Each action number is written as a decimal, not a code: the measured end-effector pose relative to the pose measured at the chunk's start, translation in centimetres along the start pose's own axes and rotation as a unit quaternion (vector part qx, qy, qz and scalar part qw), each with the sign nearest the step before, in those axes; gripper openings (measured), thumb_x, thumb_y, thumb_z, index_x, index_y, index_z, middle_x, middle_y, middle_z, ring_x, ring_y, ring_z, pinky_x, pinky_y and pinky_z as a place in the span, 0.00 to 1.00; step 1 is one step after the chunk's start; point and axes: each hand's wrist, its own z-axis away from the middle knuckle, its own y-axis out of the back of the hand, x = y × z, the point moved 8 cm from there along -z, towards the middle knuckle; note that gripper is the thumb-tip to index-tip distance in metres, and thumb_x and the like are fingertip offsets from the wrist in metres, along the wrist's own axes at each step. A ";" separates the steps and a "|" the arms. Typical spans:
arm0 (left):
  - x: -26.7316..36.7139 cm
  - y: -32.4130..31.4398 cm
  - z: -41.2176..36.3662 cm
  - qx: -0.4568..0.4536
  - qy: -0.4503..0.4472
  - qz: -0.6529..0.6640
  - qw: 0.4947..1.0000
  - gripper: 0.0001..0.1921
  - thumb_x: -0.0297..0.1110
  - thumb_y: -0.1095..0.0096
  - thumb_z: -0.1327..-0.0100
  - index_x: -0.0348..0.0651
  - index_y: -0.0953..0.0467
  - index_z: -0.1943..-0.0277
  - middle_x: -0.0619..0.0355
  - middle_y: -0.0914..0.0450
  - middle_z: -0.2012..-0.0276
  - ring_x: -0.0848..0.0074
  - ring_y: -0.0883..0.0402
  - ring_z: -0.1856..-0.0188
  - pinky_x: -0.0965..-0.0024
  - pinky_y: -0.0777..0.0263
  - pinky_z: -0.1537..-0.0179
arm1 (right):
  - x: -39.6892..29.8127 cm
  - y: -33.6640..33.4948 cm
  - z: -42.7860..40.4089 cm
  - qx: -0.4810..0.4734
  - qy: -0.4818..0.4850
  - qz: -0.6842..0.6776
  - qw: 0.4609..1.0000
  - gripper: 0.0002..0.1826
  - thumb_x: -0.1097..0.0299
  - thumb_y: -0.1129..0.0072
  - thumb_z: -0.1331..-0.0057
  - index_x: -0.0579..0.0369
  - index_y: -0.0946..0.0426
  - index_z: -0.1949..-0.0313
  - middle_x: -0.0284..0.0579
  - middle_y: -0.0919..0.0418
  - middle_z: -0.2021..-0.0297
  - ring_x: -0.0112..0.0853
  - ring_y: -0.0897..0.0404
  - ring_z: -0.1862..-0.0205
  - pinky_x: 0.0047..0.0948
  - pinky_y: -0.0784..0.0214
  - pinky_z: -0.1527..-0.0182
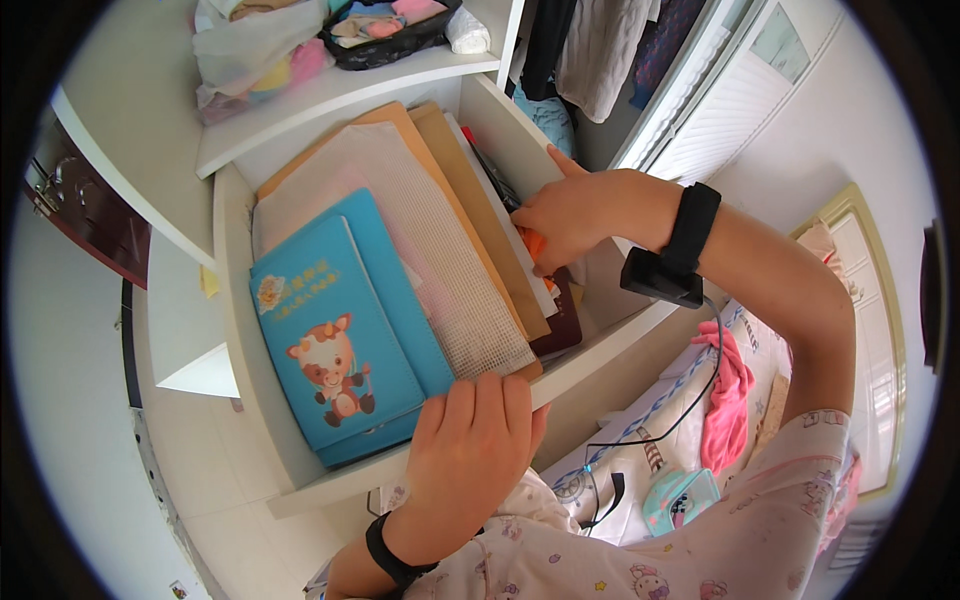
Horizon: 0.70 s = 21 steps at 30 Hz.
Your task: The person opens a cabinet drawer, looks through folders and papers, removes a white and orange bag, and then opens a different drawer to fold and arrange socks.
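Observation:
An open white drawer point(600, 337) lies before me. My left hand point(472, 435) grips its front panel, fingers over the top edge and thumb on the outside. Inside the drawer, at its right side, my right hand point(577, 217) has its fingers around an orange packet point(532, 241), mostly hidden by the hand. A blue folder with a cartoon cow point(337, 360) lies on the left, over a whitish mesh document bag point(405, 217). Brown envelopes point(480, 217) and a white paper edge point(502, 202) run beside the bag. A dark red booklet point(561, 326) sits near the front right corner.
On the shelf above are a translucent bag of clothes point(259, 60) and a black plastic bag of small garments point(390, 30). Clothes point(600, 60) hang behind the drawer. At right, a bed point(615, 480) holds a pink cloth point(724, 405) and a mint-coloured pouch point(679, 499). A cable hangs from my right wrist device point(660, 277).

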 end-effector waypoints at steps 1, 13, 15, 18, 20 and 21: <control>0.0 0.0 0.0 -0.001 -0.001 -0.001 1.000 0.16 0.46 0.37 0.50 0.46 0.35 0.74 0.62 0.36 0.78 0.74 0.34 0.75 0.72 0.41 0.74 | 0.2 -0.1 -0.1 -0.002 0.000 -0.001 1.000 0.37 0.43 0.47 0.48 0.53 0.33 0.43 0.47 0.25 0.53 0.43 0.32 0.42 0.59 0.83 0.35; 0.0 -0.1 -0.1 -0.009 0.000 0.000 1.000 0.16 0.46 0.37 0.48 0.46 0.35 0.74 0.62 0.36 0.79 0.74 0.34 0.75 0.71 0.42 0.75 | 0.7 0.7 0.5 0.016 0.082 -0.124 0.989 0.31 0.41 0.53 0.45 0.47 0.25 0.49 0.46 0.23 0.54 0.42 0.33 0.41 0.57 0.85 0.36; -0.1 -0.1 0.0 -0.001 -0.001 0.006 1.000 0.16 0.45 0.37 0.48 0.46 0.35 0.74 0.62 0.35 0.78 0.74 0.34 0.75 0.71 0.41 0.75 | 0.3 0.7 1.1 -0.010 0.048 -0.112 0.993 0.27 0.47 0.51 0.41 0.55 0.24 0.52 0.45 0.24 0.54 0.38 0.34 0.42 0.56 0.83 0.35; 0.1 0.1 0.0 0.017 0.000 0.012 1.000 0.16 0.45 0.37 0.48 0.46 0.35 0.73 0.62 0.35 0.78 0.74 0.33 0.74 0.71 0.41 0.74 | -0.4 1.5 2.0 0.158 0.075 -0.058 0.983 0.23 0.50 0.49 0.41 0.58 0.23 0.58 0.45 0.22 0.59 0.38 0.29 0.47 0.51 0.60 0.35; 0.3 0.4 0.0 0.029 0.002 0.013 0.999 0.16 0.45 0.37 0.48 0.46 0.35 0.73 0.62 0.35 0.78 0.74 0.33 0.74 0.71 0.40 0.74 | 0.7 2.7 3.2 0.213 0.061 -0.103 0.970 0.21 0.53 0.48 0.41 0.59 0.22 0.60 0.45 0.22 0.62 0.37 0.25 0.53 0.45 0.46 0.43; 0.2 0.4 0.0 0.024 0.004 0.014 1.000 0.16 0.44 0.37 0.48 0.46 0.35 0.73 0.62 0.35 0.78 0.74 0.33 0.74 0.71 0.40 0.74 | 1.2 3.9 3.9 0.266 0.051 -0.150 0.951 0.19 0.56 0.47 0.41 0.60 0.22 0.63 0.45 0.21 0.66 0.36 0.22 0.60 0.39 0.33 0.51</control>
